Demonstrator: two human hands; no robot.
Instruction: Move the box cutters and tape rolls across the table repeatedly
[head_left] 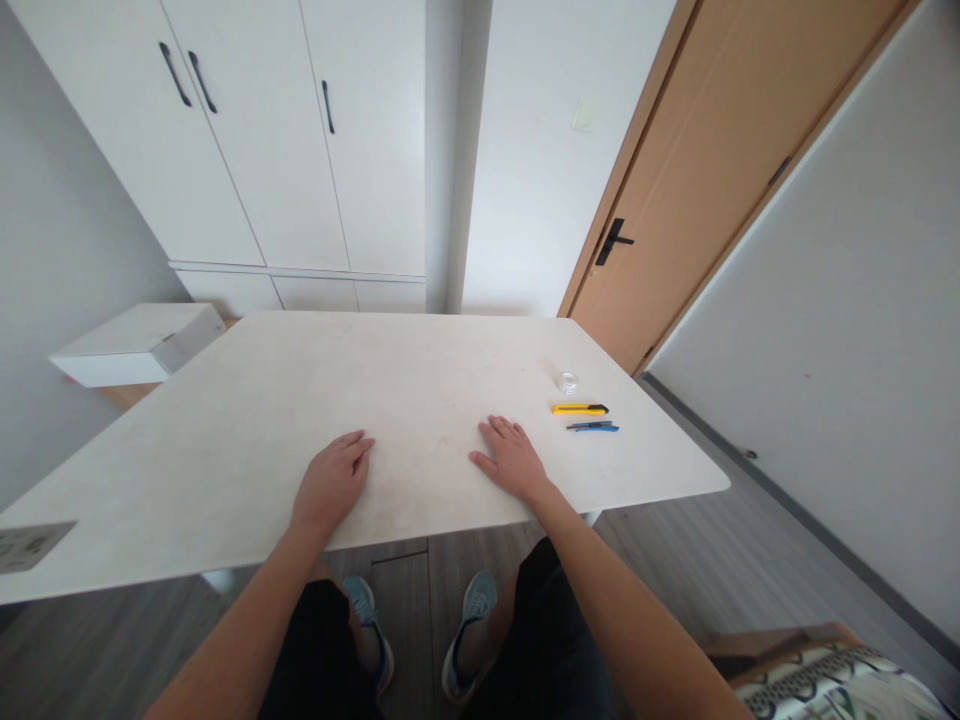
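Note:
My left hand lies flat, palm down, on the white table near its front edge, fingers together and holding nothing. My right hand rests palm down a little to the right, fingers slightly spread, also with nothing in it. To the right of my right hand lie a yellow utility knife and, just in front of it, a blue pen. A small roll of clear tape sits behind the knife. Neither hand touches these.
A grey card lies at the table's front left corner. A white box stands left of the table. White cupboards fill the back wall; a wooden door is at the right. A patterned cushion sits bottom right.

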